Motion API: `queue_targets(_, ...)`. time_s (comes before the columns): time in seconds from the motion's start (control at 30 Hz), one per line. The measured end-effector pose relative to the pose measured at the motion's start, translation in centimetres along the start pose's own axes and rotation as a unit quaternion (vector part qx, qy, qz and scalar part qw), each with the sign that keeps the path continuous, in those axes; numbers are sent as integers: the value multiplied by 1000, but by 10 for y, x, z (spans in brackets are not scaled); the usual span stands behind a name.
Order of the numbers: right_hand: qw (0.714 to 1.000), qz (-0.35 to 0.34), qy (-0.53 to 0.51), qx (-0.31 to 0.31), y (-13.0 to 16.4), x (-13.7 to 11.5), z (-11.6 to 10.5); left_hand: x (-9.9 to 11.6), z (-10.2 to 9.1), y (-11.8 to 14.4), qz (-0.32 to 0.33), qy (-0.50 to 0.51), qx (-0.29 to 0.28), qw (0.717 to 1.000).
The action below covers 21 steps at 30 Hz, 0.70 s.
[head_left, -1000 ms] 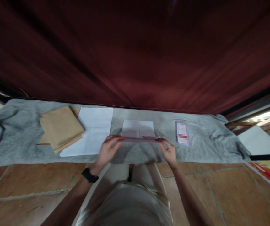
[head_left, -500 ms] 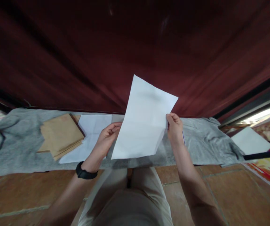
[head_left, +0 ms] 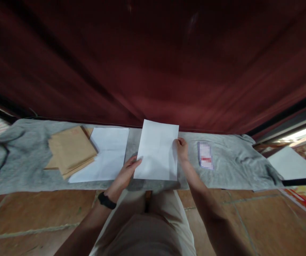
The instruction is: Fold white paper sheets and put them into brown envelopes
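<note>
1. Lower and squarer than half a second ago, the white sheet (head_left: 157, 153) has grey cloth (head_left: 230, 156) beneath it.
2. I see my left hand (head_left: 128, 170) and right hand (head_left: 182, 149) pinched on its opposite side edges; I'd keep both light and level against creasing.
3. Left of the sheet lie white papers (head_left: 107, 153) and brown envelopes (head_left: 74, 151); beyond it, a dark red curtain (head_left: 153, 71); nearer, floor tiles (head_left: 249, 213).

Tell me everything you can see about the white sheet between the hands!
The white sheet looks like plain, thin paper, four-sided, with no writing I can see. It is opened out, long way pointing away from the person, above the grey cloth. The left hand holds its left edge, thumb on top; the right hand is at its right edge. I can't tell whether it rests on the cloth.
</note>
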State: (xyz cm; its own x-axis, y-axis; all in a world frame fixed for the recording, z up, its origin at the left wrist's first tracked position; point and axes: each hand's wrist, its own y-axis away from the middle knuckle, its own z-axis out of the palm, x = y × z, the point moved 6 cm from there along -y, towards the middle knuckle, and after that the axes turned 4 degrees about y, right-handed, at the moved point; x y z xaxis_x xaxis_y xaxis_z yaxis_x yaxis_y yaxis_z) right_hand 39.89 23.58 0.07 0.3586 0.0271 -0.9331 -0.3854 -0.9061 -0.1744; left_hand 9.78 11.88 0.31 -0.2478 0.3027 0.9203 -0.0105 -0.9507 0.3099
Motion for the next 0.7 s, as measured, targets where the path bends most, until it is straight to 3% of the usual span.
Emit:
queue_targets(0.13,999,-17,30,-28,20,9,6,-21,-16,-4,14,-86,65,994)
queue_targets(0.2,997,-41,50,-40,44,10,1,-29,-23,-1,6,-120,93,988)
queue_targets(0.27,982,-108,114,-104,79,8,-3,-33,-27,4,-6,-129,109,986)
queue_targets(0.33,950,-187,160,-195,119,5,-9,-34,-29,10,-17,-116,118,986)
queue_targets(0.47,848,-329,235,-343,186,-4,-25,-27,-27,19,-29,-74,111,991)
queue_targets(0.57,823,-353,253,-366,198,-6,-36,-24,-22,23,-32,-28,84,996)
queue_targets(0.7,845,-343,228,-341,186,-3,-42,-29,-21,27,-34,-23,38,998)
